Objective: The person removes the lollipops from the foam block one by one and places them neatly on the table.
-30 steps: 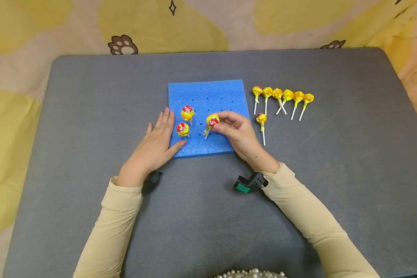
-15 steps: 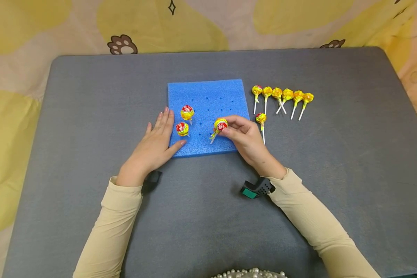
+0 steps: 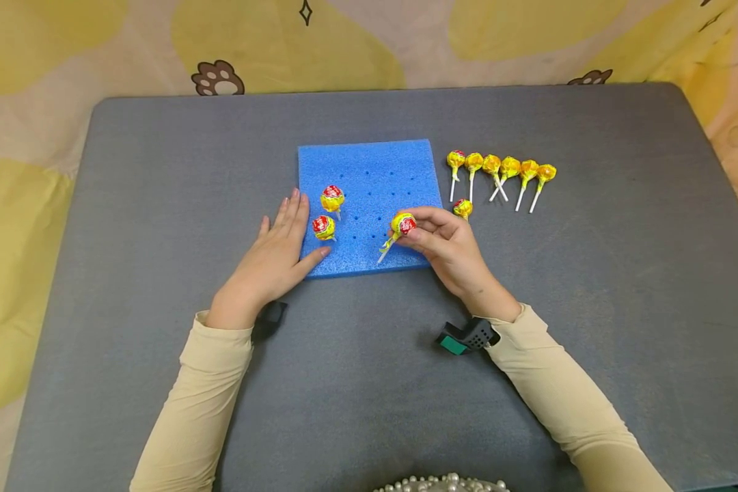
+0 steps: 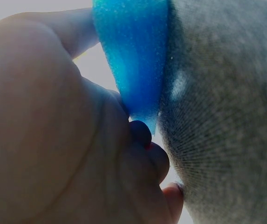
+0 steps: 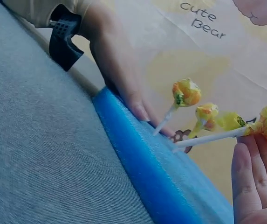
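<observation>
My right hand pinches a lollipop in a yellow and red wrapper above the right front part of a blue foam block. The stick slants down and left; in the right wrist view its white stick appears just over the foam, and whether it touches cannot be told. Two lollipops stand upright in the foam's left side: a rear one and a front one. Beside them my left hand rests with straight fingers along the foam's left edge, thumb on its front corner.
Right of the foam, several lollipops lie in a row on the grey table. Another lollipop lies nearer, partly hidden behind my right hand. Small holes dot the foam's top. A patterned yellow cloth hangs behind the table.
My right hand has moved right and toward me with the lollipop, from the foam's middle to its right front. The left hand and the two standing lollipops have stayed in place.
</observation>
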`<move>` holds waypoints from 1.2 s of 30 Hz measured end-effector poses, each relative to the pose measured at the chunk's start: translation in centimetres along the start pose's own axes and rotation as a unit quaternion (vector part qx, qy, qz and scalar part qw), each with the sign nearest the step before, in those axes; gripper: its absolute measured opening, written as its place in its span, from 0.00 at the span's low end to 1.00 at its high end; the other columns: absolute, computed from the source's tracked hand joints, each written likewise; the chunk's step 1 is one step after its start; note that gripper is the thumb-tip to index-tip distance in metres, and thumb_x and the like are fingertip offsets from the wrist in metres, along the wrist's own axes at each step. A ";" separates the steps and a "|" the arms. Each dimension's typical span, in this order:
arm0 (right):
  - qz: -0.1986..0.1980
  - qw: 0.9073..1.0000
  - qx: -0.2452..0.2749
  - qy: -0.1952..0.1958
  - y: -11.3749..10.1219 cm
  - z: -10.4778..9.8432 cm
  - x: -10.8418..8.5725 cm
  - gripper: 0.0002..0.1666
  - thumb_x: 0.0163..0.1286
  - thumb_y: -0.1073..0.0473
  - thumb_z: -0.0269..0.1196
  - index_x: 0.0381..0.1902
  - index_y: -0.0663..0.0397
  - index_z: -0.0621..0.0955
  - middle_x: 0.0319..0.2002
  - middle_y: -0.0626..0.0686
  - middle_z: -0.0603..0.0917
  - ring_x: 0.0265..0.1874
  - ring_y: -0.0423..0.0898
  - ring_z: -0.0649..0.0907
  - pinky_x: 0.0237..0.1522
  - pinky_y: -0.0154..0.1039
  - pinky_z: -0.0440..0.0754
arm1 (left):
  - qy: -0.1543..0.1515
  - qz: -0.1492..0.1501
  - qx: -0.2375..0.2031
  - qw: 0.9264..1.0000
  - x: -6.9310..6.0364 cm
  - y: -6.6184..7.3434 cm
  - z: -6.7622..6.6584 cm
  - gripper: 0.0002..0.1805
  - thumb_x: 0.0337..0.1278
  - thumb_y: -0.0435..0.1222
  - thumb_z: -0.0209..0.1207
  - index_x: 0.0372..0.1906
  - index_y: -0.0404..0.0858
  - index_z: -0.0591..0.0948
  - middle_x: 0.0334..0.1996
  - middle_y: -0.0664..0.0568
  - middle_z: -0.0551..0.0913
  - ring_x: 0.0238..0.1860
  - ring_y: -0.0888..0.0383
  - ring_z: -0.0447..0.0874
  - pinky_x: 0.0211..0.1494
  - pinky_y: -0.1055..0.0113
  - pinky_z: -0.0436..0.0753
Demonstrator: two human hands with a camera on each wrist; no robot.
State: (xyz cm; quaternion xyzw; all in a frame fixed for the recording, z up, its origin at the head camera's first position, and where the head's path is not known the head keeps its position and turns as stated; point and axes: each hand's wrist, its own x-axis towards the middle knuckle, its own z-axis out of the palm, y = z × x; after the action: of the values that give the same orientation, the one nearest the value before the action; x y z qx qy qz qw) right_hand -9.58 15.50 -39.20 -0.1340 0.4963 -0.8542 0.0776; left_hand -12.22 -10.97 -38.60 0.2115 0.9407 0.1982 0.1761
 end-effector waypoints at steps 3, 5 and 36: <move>-0.002 1.000 0.000 0.004 -0.4 -0.2 0.0 0.15 0.59 0.61 0.68 0.45 0.58 0.82 0.38 0.55 0.85 0.39 0.47 0.84 0.45 0.41 0.81 | 0.000 0.001 -0.001 1.000 0.0 0.0 0.0 0.48 0.65 0.54 0.48 0.73 0.33 0.36 0.74 0.44 0.31 0.73 0.49 0.27 0.70 0.44 0.37; -0.005 1.000 -0.005 0.009 -0.7 -0.4 0.1 0.15 0.59 0.61 0.68 0.44 0.59 0.82 0.38 0.55 0.85 0.39 0.47 0.84 0.45 0.41 0.81 | -0.001 0.001 -0.002 1.000 0.0 0.0 0.0 0.48 0.65 0.54 0.48 0.73 0.33 0.36 0.74 0.44 0.31 0.73 0.49 0.27 0.70 0.44 0.37; -0.035 0.987 -0.005 0.157 -5.9 -5.5 0.0 0.08 0.62 0.75 0.59 0.36 0.66 0.84 0.31 0.56 0.84 0.29 0.47 0.83 0.39 0.37 0.82 | -0.005 -0.002 0.001 1.000 0.1 0.0 0.0 0.48 0.65 0.54 0.48 0.73 0.34 0.36 0.74 0.44 0.30 0.73 0.50 0.27 0.70 0.44 0.36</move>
State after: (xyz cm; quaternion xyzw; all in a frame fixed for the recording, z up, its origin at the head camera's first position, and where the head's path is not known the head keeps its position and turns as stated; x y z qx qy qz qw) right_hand -11.31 22.98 -36.65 -0.0158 0.5017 -0.8643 -0.0325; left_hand -12.28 -10.92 -38.56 0.2111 0.9402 0.1963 0.1813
